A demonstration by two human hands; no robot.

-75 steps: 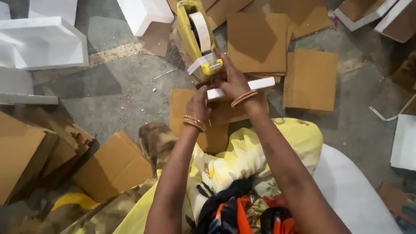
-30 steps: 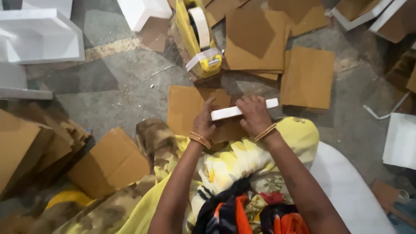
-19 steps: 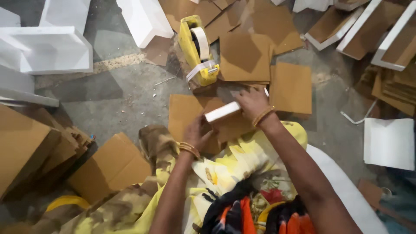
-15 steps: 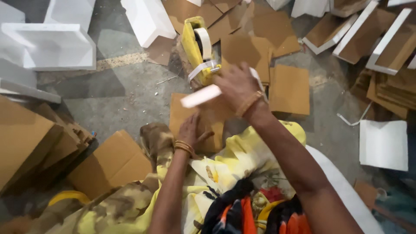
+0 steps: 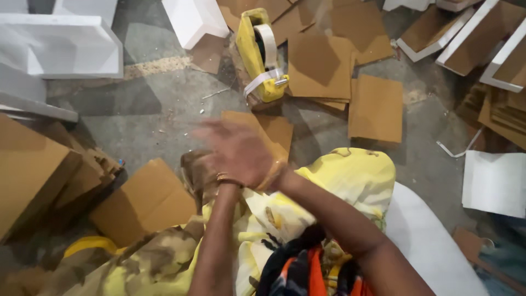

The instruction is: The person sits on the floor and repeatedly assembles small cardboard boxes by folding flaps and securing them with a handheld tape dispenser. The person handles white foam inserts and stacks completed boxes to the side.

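Observation:
My right hand [image 5: 233,149] sweeps to the left over my lap and is blurred. Its fingers look spread and nothing shows in it. My left hand is almost wholly hidden behind it; only the wrist with a bangle [image 5: 227,178] and the forearm show. A brown cardboard piece [image 5: 268,129] lies on the floor just beyond both hands. Farther off stands a yellow tape dispenser [image 5: 257,60] with a white tape roll. The white strip from the earlier frames is out of sight.
Flat cardboard squares [image 5: 376,107] lie on the grey floor to the right of the dispenser. White foam blocks [image 5: 66,52] sit at top left, folded cardboard boxes [image 5: 143,200] at left, white-edged trays [image 5: 493,46] at top right, a white sheet [image 5: 494,183] at right.
My right hand, which held a white strip up near the dispenser, has swung back and left over my left hand. The strip is gone from view.

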